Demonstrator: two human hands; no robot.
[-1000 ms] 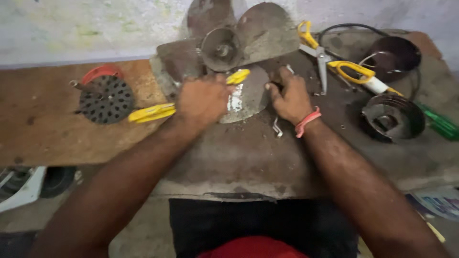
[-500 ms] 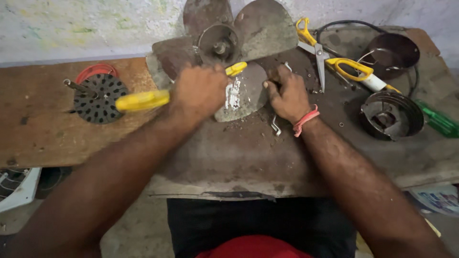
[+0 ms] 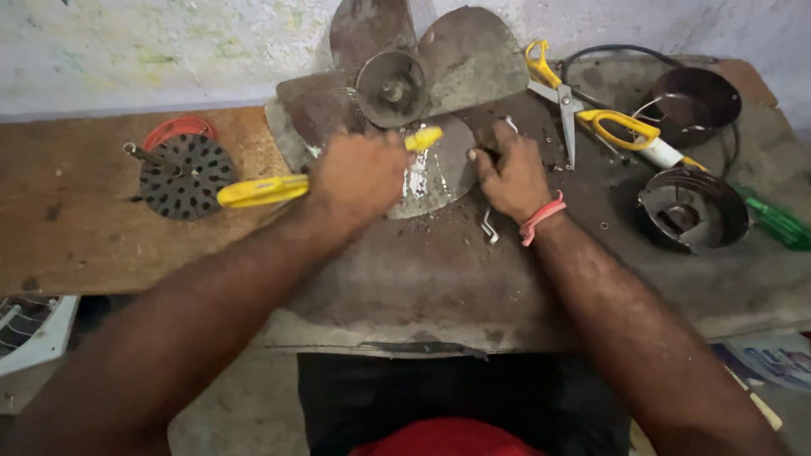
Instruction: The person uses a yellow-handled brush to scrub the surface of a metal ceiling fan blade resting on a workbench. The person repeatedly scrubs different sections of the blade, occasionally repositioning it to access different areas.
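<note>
Left hand (image 3: 359,173): closed in a fist around a yellow-handled plastic-grip tool (image 3: 262,191); handle projected toward 9 o'clock, a second yellow end (image 3: 422,138) toward 3 o'clock.
Right hand (image 3: 509,171): fingers curled shut, pinching at the edge of the grey metal fan blade (image 3: 439,173); object between the fingertips too small to tell.
Change against the two earlier views: yellow handle swung from low and near the blade to higher and farther toward 9 o'clock; right hand kept its place on the blade.
Meaning, as a judgement: levering or turning action by the left hand in progress, blade steadied by the right.
Work item location: dusty three-blade metal fan rotor (image 3: 393,84) lay flat at 12 o'clock on the grey worn workbench (image 3: 439,279), hub uppermost, near blade under both hands.
Surroundings: black perforated round motor part (image 3: 186,176) at 9 o'clock; yellow-handled scissors (image 3: 553,84) at 1 o'clock; two dark round metal motor covers (image 3: 693,207) at 3 o'clock; green-handled screwdriver (image 3: 777,224) at 3 o'clock.
Packages and labels: printed white-and-blue sheet or packet (image 3: 773,359) at 4 o'clock, below the bench edge, partly cut off; whitish patch on the blade face between the hands, unclear whether label or wear.
</note>
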